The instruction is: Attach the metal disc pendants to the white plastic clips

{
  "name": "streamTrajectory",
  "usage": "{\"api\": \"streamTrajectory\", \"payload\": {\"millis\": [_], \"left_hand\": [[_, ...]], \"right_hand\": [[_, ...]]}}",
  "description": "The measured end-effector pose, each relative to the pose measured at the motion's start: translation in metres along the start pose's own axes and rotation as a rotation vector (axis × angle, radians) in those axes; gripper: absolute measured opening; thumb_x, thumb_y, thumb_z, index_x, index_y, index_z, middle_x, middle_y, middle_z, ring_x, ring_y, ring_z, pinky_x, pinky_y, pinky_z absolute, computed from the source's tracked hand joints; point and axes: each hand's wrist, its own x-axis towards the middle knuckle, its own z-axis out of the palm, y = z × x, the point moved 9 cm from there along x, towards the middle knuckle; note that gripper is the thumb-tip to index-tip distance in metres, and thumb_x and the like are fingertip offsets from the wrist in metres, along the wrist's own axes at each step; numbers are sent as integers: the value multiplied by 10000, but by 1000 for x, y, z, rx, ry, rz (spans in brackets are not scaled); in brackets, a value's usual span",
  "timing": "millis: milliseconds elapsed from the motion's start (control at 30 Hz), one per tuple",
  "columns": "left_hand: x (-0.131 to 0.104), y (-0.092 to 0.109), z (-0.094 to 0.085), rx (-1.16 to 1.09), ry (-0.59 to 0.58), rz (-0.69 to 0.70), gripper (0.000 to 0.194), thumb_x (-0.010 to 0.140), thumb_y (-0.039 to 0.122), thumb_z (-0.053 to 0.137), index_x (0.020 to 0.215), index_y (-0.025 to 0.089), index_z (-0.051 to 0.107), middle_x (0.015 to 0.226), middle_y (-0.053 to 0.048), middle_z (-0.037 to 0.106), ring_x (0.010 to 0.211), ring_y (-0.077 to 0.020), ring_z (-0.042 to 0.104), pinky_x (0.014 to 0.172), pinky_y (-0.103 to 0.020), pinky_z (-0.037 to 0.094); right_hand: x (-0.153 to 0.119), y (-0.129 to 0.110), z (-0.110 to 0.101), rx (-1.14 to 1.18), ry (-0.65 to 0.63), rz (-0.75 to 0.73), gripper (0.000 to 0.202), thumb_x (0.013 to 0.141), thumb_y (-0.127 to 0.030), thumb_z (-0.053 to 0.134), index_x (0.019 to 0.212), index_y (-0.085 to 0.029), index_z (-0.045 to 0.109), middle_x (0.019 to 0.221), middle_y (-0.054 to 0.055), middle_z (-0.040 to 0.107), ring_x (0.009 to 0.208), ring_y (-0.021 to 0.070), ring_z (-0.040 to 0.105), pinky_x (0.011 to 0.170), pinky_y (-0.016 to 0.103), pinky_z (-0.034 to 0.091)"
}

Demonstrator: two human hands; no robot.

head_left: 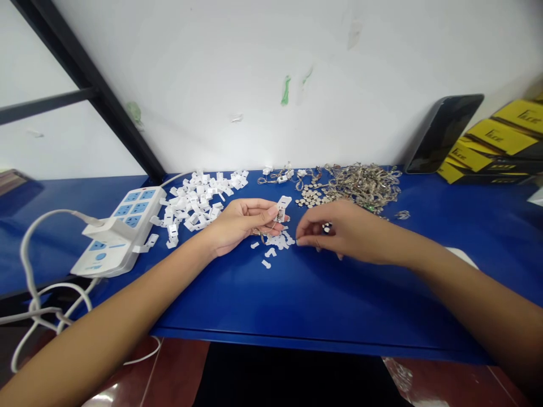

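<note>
My left hand (248,222) is closed around a small white plastic piece (283,204), pinching it between thumb and fingers. A small metallic part shows on that piece, and a thin cord-like strand hangs below my fingers. To its right, my right hand (333,229) is curled with thumb and index tips close together, low over the table; whatever they hold, if anything, is too small to make out. Several small flat white pieces (280,240) lie between and below the hands. A heap of white plastic clips (195,198) spreads behind my left forearm.
Behind my right hand lie a pile of tangled thin cords (365,183) and small round discs (313,195). A white power strip (121,226) with a plugged-in cable is at left. A phone (443,133) leans against the wall beside yellow-and-black boxes (500,135). The blue table's front edge (297,342) faces me.
</note>
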Motion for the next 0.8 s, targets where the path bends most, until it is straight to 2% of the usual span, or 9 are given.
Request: {"api": "streamTrajectory", "payload": {"millis": [167,267,500,600,700,733,800], "left_hand": [[-1,-2,5,-30,-22,-5,278,859,319,837,1049,124,778,959,-108,809,847,-172,778,853,-303,622],[-2,-3,9,-48,-48,3,254,861,314,837,1025,130,776,941,-96,813,851,-173,784,853,-299,626],[-1,-2,11,-69,-58,7,238,878,317,821,1012,128,766,913,-96,815,854,-173,788,845,-283,624],[-1,1,9,-68,-48,21,236,888,310,811,1027,125,767,965,-112,816,838,-164,783,839,-283,624],[-1,3,6,-51,-25,39,229,900,297,798,1048,124,770,1052,-129,808,860,-161,776,835,-284,624],[-1,3,6,-44,-19,40,228,902,295,796,1052,124,771,1075,-132,804,874,-163,775,838,-289,624],[-2,3,5,-32,-13,36,237,901,302,796,1056,125,770,1103,-137,798,889,-170,773,843,-302,624]], "right_hand": [[-9,-30,-31,-25,494,-225,121,936,-329,703,928,-235,778,829,15,722,716,130,644,556,246,491],[-13,-41,-27,-111,607,-353,94,950,-238,682,935,-220,773,825,26,701,718,129,620,589,258,507],[-17,-49,-14,-288,651,-470,142,983,-193,630,1009,-197,769,899,56,693,730,133,612,623,281,503],[-20,-52,-20,-343,635,-486,173,993,-194,601,1048,-203,765,905,58,685,683,126,588,602,284,484],[-21,-44,-40,-378,626,-413,145,984,-238,616,989,-222,760,814,35,682,667,139,591,625,302,479],[-19,-36,-46,-395,587,-349,142,980,-272,626,952,-233,759,780,26,680,655,142,588,635,312,475],[-10,-13,-52,-371,418,-191,164,949,-366,667,889,-247,762,736,13,687,624,146,587,622,317,458]]}}
